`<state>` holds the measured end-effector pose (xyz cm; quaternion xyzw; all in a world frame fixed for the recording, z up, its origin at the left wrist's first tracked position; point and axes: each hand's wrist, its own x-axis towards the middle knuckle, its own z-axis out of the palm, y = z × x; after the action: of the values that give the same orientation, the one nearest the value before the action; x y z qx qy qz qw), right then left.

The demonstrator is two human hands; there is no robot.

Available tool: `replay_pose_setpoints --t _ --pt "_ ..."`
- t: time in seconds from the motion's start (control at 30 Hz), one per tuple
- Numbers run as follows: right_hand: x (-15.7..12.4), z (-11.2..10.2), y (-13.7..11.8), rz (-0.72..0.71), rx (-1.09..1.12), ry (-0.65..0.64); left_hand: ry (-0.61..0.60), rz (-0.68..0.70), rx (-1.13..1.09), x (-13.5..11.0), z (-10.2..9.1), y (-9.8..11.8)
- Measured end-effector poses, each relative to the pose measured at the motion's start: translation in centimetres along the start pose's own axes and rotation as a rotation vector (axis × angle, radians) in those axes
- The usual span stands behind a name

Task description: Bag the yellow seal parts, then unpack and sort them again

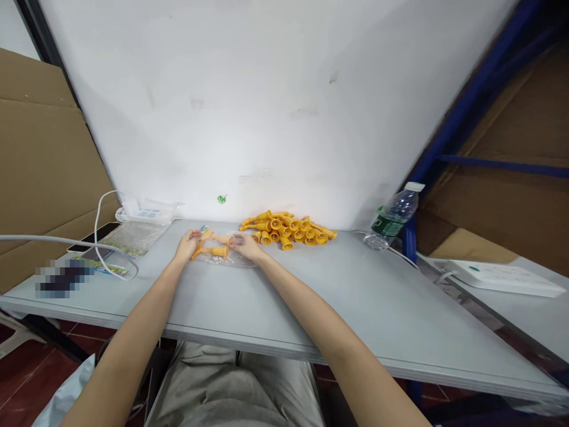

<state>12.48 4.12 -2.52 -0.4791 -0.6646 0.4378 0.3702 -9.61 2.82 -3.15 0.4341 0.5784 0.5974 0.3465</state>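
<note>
A clear plastic bag [240, 259] lies on the table in front of me, with two yellow horn-shaped plastic pieces [214, 251] at it; I cannot tell whether both are fully inside. A small colourful card [204, 229] shows at its upper left. My left hand [189, 244] is closed at the bag's left edge, beside the narrow ends of the pieces. At the other side, my right hand [248, 246] is closed on the bag near the wide end of the upper piece. Its fingertips are partly hidden.
A heap of similar yellow pieces [296, 228] lies against the white wall [284, 118]. To the right stands a tilted water bottle [395, 216], with a power strip [507, 279] beyond it. Plastic packaging [142, 234], a white cable [96, 231] and a phone [91, 238] lie left.
</note>
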Motion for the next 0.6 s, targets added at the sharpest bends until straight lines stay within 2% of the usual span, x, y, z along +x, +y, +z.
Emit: replay_pose_setpoints --t 0.1,0.17,0.37,0.47,0.6 --pt "-0.5 -0.4 0.1 -0.002 -0.131 0.093 -0.107 0.057 0.024 0.0 0.4 -0.5" --pt "-0.6 -0.7 0.3 -0.046 -0.17 0.08 -0.152 0.059 0.004 0.0 0.5 -0.7" --pt "-0.7 -0.7 0.3 -0.172 0.031 -0.307 -0.185 -0.018 -0.076 0.0 0.2 -0.3" --pt "-0.7 -0.7 -0.1 -0.157 0.064 -0.392 -0.163 -0.06 -0.1 0.0 -0.1 0.0" --pt "-0.8 -0.9 -0.8 -0.111 0.049 -0.437 -0.154 -0.093 -0.076 0.0 -0.4 0.2"
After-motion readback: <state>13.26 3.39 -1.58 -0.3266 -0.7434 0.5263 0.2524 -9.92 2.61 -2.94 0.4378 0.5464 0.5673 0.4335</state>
